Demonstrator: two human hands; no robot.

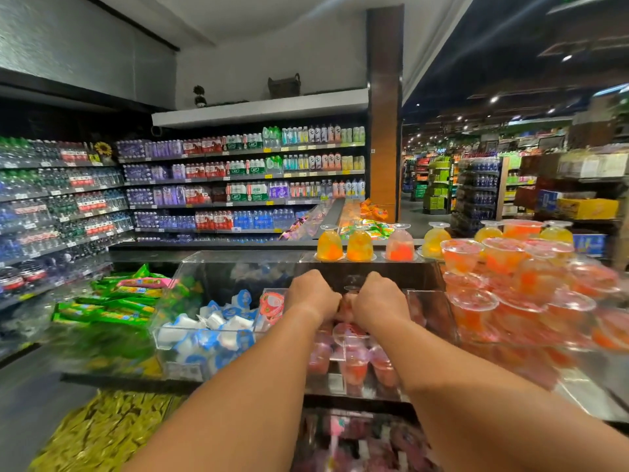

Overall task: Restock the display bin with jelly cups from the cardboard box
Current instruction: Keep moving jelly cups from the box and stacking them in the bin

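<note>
Both my arms reach forward over a clear acrylic display bin holding pink-red jelly cups. My left hand and my right hand are side by side above the bin, fingers curled down around pink jelly cups between them. The cups in my hands are mostly hidden by my knuckles. The cardboard box is out of view.
Left of the bin is a clear bin of blue-and-white packets, then green snack bars. Stacked orange jelly cups sit to the right. Goblet-shaped jellies line the back ledge. Drink shelves stand behind.
</note>
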